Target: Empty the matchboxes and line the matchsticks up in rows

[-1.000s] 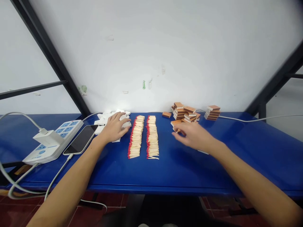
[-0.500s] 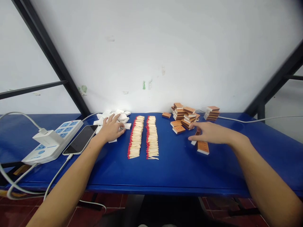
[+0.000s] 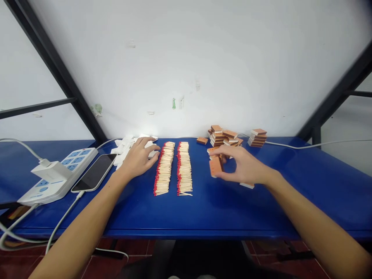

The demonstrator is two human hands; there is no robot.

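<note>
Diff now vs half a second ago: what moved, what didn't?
The right hand moved left and now grips a matchbox between thumb and fingers. Unchanged: left hand at the white pieces, two match rows, far-right box stack.

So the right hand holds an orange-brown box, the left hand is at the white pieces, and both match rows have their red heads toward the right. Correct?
Not quite: in the head view, the red heads of both match rows point left. The rest stands: the right hand holds an orange-brown box, and the left hand is at the white pieces.
</note>
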